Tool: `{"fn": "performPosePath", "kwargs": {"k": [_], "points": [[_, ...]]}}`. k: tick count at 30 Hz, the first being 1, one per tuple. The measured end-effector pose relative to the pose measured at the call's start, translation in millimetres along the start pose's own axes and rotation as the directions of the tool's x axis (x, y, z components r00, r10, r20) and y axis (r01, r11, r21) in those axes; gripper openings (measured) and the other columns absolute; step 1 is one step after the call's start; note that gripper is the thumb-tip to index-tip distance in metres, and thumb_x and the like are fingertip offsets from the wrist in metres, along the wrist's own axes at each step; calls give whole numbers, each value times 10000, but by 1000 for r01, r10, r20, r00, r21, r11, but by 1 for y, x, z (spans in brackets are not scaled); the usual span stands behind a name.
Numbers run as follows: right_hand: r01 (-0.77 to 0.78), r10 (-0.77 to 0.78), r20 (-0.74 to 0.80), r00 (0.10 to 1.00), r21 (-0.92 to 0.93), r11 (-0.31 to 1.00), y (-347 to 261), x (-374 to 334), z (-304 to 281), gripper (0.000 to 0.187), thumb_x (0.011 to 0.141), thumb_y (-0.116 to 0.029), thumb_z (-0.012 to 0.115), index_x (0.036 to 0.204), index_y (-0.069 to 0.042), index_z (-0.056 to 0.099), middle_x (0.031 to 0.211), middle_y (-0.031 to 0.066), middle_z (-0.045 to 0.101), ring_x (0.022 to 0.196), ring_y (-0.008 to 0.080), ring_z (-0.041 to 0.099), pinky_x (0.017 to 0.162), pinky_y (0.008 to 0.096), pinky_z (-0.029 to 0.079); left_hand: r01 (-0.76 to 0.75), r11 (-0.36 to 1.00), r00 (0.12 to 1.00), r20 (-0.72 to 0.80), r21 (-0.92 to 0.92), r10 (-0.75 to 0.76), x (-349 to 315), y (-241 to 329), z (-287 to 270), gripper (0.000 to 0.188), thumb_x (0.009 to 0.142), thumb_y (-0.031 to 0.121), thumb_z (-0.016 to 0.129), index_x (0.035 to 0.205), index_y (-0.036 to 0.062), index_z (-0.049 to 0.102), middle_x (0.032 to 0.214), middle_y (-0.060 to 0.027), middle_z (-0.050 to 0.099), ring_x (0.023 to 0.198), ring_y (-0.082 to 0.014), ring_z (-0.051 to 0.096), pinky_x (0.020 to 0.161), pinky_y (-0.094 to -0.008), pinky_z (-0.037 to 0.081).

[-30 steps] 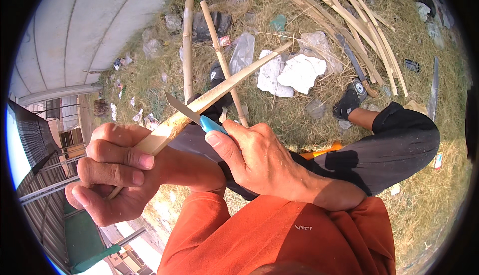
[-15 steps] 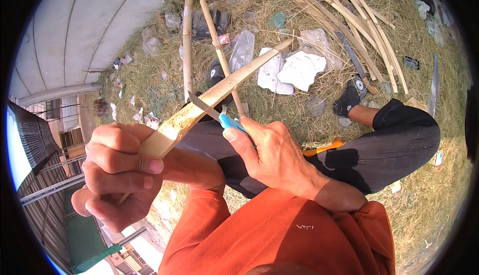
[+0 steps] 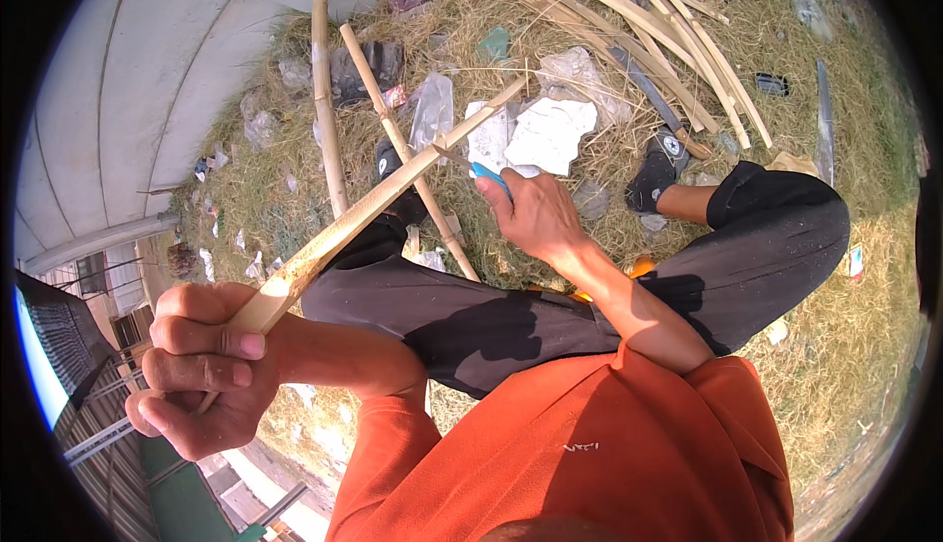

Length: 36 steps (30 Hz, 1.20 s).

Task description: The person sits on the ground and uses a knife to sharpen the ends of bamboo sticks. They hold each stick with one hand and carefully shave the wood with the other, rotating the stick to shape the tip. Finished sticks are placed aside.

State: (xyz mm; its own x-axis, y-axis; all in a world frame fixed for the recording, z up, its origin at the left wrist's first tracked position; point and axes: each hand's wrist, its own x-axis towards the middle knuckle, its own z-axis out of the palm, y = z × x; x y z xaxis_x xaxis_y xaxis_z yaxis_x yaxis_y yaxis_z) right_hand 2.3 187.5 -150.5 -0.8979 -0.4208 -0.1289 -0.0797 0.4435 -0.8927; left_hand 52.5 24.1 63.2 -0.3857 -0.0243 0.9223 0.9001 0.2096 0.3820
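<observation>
A split bamboo strip (image 3: pixel 368 223) slants up and away to the right from my left hand (image 3: pixel 208 365), whose fingers are wrapped round its near end. Its face is pale and roughly shaved near that hand. My right hand (image 3: pixel 540 213) is closed on the blue handle of a utility knife (image 3: pixel 486 176). The knife's thin blade meets the edge of the strip, well out toward the strip's far end. Both hands are above my black-trousered legs.
Two bamboo poles (image 3: pixel 326 100) lie beyond my left foot. Several long bamboo strips (image 3: pixel 678 26) fan out at the far right, with a machete (image 3: pixel 648 80) beside them. White stone slabs (image 3: pixel 555 134) and litter lie on dry grass. A pale wall (image 3: pixel 147 80) curves along the left.
My right hand and the knife have moved away from me along the strip, from near my left hand toward its far end. The view has shifted slightly; my left hand keeps its grip.
</observation>
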Motion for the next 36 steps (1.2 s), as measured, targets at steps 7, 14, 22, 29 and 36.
{"fn": "performPosePath", "kwargs": {"k": [7, 14, 22, 29, 36], "points": [[-87, 90, 45, 995, -62, 994, 2, 4, 12, 581, 976, -449, 393, 821, 43, 660, 569, 259, 581, 565, 423, 623, 545, 499, 494, 75, 996, 974, -216, 41, -64, 3, -4, -7, 392, 890, 168, 394, 531, 155, 236, 391, -24, 337, 286, -115, 280, 361, -262, 199], [-475, 441, -208, 873, -165, 864, 145, 21, -23, 648, 988, -459, 337, 833, 89, 648, 751, 295, 627, 775, 433, 638, 717, 510, 487, 153, 983, 913, -396, 97, -103, 9, -5, -20, 461, 879, 190, 428, 504, 177, 161, 390, 1, 274, 320, -111, 227, 406, -247, 199], [-6, -21, 86, 996, 300, 954, -10, 10, -25, 628, 977, -485, 379, 744, 59, 589, 609, 275, 540, 641, 442, 551, 631, 492, 423, 142, 988, 945, -307, 68, -115, 22, -11, 2, 453, 926, 234, 420, 530, 163, 211, 392, 5, 281, 310, -97, 222, 394, -237, 186], [73, -72, -17, 997, 112, 991, -1, 16, 12, 580, 966, -446, 421, 707, 36, 612, 561, 255, 564, 564, 439, 592, 523, 484, 469, 147, 986, 963, -241, 83, -123, 19, -15, -6, 423, 872, 162, 372, 498, 170, 174, 380, -7, 313, 302, -99, 242, 387, -237, 186], [124, -123, -14, 992, 57, 991, 6, 37, 12, 555, 963, -421, 442, 699, 35, 617, 484, 244, 530, 501, 411, 585, 488, 470, 475, 153, 982, 977, -130, -110, -167, 17, -18, -44, 423, 808, 169, 428, 458, 180, 191, 374, 19, 333, 318, -100, 270, 407, -251, 187]]}}
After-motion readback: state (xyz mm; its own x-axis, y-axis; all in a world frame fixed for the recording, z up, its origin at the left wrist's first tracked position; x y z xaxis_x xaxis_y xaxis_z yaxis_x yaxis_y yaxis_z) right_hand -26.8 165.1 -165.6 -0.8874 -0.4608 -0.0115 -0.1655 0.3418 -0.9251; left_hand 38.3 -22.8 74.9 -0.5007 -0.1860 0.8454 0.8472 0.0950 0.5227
